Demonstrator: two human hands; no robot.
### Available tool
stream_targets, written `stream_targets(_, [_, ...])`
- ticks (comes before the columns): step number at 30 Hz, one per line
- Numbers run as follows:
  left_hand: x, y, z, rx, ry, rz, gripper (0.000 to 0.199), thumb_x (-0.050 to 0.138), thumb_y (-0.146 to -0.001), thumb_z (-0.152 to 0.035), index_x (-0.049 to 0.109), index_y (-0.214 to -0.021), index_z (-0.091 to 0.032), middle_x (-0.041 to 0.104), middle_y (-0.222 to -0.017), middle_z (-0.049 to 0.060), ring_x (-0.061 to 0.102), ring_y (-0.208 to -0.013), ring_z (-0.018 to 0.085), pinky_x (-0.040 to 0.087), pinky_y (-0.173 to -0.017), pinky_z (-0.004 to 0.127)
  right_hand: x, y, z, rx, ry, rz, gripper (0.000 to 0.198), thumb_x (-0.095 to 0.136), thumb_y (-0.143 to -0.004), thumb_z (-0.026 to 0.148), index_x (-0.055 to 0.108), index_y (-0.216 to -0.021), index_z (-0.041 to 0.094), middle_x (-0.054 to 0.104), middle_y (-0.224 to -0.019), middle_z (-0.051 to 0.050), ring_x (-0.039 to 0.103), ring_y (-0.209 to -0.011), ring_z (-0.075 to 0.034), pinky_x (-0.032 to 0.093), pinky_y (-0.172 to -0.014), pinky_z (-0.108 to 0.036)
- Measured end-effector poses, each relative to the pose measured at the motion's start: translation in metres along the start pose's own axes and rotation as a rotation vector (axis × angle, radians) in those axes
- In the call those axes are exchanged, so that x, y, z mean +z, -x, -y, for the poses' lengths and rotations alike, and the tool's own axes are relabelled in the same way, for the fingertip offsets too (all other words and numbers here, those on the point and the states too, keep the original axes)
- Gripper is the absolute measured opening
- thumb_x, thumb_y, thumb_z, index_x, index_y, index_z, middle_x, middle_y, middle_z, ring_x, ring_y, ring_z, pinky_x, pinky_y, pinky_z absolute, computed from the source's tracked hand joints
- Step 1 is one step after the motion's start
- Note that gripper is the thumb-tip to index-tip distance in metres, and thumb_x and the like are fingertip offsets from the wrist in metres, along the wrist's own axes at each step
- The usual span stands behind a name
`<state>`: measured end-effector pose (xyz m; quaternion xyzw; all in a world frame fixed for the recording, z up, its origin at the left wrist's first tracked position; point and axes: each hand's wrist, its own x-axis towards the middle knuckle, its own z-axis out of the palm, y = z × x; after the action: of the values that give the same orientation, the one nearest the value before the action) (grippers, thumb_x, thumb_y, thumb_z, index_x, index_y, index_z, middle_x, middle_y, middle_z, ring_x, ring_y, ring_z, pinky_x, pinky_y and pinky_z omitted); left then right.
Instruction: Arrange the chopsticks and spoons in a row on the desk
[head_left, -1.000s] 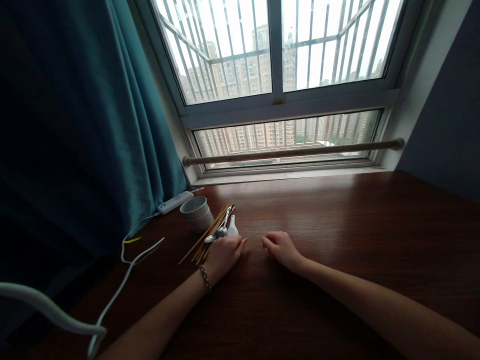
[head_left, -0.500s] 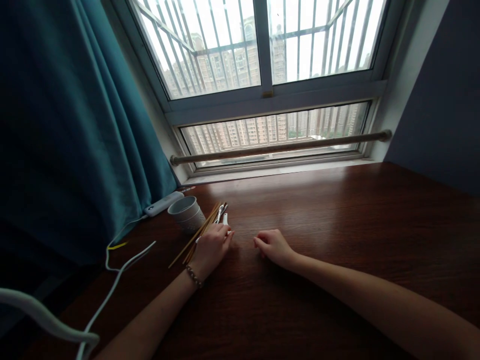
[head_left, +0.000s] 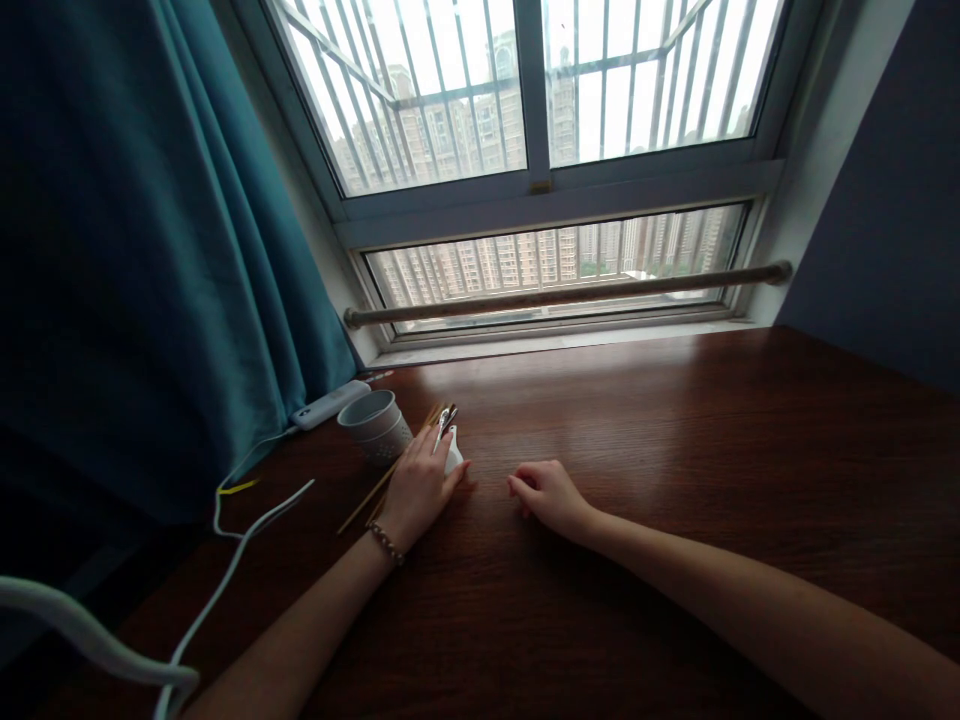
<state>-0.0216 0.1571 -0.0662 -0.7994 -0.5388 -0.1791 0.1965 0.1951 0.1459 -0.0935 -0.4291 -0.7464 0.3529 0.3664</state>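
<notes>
While the left hand (head_left: 420,485) covers chopsticks (head_left: 366,501), wide tabletop (head_left: 697,450) spreads rightward.

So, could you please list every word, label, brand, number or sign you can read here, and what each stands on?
No text can be read in this picture.
White oblong device: a small dark mark, too small to make out.
Grey cup: a surface pattern, no legible lettering.
White spoon: no lettering visible.
</notes>
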Motion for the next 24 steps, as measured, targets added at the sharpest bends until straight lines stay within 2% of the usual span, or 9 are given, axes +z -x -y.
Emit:
stream_targets(3, [-0.012,-0.003,0.002,-0.081,0.01,-0.08,0.032,0.044,-0.087,-0.037,0.054,-0.106,-0.014,0.057,-0.105,0.011,0.05,-0.102,0.025,0.04,-0.093,0.038,0.001,0.0,0.0,0.003,0.008,0.004,0.024,0.049,-0.085,0.02,0.06,-0.066,0.012,0.055,-0.05,0.001,0.051,-0.048,-0.009,0.034,-0.051,-0.017])
stream_targets(5, [-0.023,-0.006,0.006,-0.203,-0.035,-0.227,0.033,0.048,-0.085,-0.041,0.054,-0.104,-0.015,0.056,-0.101,0.01,0.049,-0.1,0.027,0.038,-0.092,0.042,0.001,0.0,0.001,0.003,0.008,0.008,0.023,0.049,-0.085,0.02,0.06,-0.066,0.012,0.054,-0.05,0.001,0.052,-0.048,-0.009,0.034,-0.052,-0.017])
stream_targets(8, [-0.034,-0.01,0.019,-0.414,-0.049,-0.557,0.067,0.062,-0.073,-0.047,0.04,-0.121,-0.007,0.044,-0.121,0.017,0.039,-0.116,0.03,0.029,-0.103,0.045,0.0,0.0,0.002,-0.001,0.008,0.011,0.023,0.049,-0.085,0.02,0.06,-0.066,0.013,0.054,-0.05,0.001,0.053,-0.049,-0.009,0.035,-0.052,-0.017])
stream_targets(10, [-0.031,-0.012,0.034,-0.532,0.012,-0.687,0.09,0.069,-0.065,-0.049,0.027,-0.128,0.0,0.032,-0.131,0.023,0.029,-0.125,0.032,0.023,-0.108,0.043,0.0,0.0,0.001,-0.005,0.009,0.007,0.024,0.049,-0.085,0.02,0.06,-0.065,0.013,0.054,-0.05,0.001,0.052,-0.049,-0.009,0.035,-0.052,-0.017])
stream_targets(12, [-0.021,-0.013,0.052,-0.634,0.111,-0.688,0.101,0.073,-0.06,-0.049,0.02,-0.131,0.0,0.026,-0.135,0.024,0.025,-0.128,0.033,0.021,-0.109,0.044,0.0,0.0,0.001,-0.006,0.009,0.006,0.025,0.049,-0.085,0.021,0.059,-0.065,0.013,0.054,-0.049,0.001,0.051,-0.048,-0.009,0.034,-0.052,-0.017])
stream_targets(14, [-0.006,-0.013,0.069,-0.7,0.216,-0.675,0.113,0.079,-0.051,-0.046,0.015,-0.133,-0.002,0.03,-0.133,0.024,0.032,-0.124,0.033,0.026,-0.106,0.044,0.0,0.001,0.0,-0.007,0.006,0.009,0.025,0.048,-0.086,0.021,0.059,-0.065,0.012,0.054,-0.049,0.001,0.051,-0.047,-0.009,0.034,-0.051,-0.017])
stream_targets(16, [0.006,-0.013,0.082,-0.711,0.345,-0.627,0.114,0.079,-0.051,-0.042,0.011,-0.134,-0.006,0.035,-0.13,0.022,0.04,-0.118,0.03,0.034,-0.102,0.041,-0.001,0.001,-0.001,-0.007,0.001,0.012,0.025,0.048,-0.086,0.022,0.059,-0.065,0.012,0.055,-0.049,0.0,0.051,-0.047,-0.009,0.034,-0.051,-0.017])
stream_targets(20, [0.016,-0.013,0.09,-0.707,0.523,-0.585,0.109,0.078,-0.055,-0.038,0.008,-0.134,-0.012,0.04,-0.127,0.017,0.048,-0.112,0.026,0.04,-0.097,0.036,-0.001,0.0,-0.001,-0.012,-0.002,0.012,0.025,0.048,-0.086,0.021,0.059,-0.065,0.012,0.055,-0.049,0.001,0.052,-0.048,-0.009,0.035,-0.052,-0.017])
stream_targets(24, [0.016,-0.013,0.091,-0.706,0.502,-0.607,0.107,0.08,-0.051,-0.035,0.015,-0.132,-0.011,0.038,-0.129,0.018,0.043,-0.117,0.028,0.034,-0.103,0.04,-0.001,0.0,0.0,-0.017,-0.005,0.008,0.024,0.049,-0.086,0.021,0.06,-0.065,0.012,0.055,-0.049,0.001,0.051,-0.047,-0.009,0.034,-0.051,-0.017])
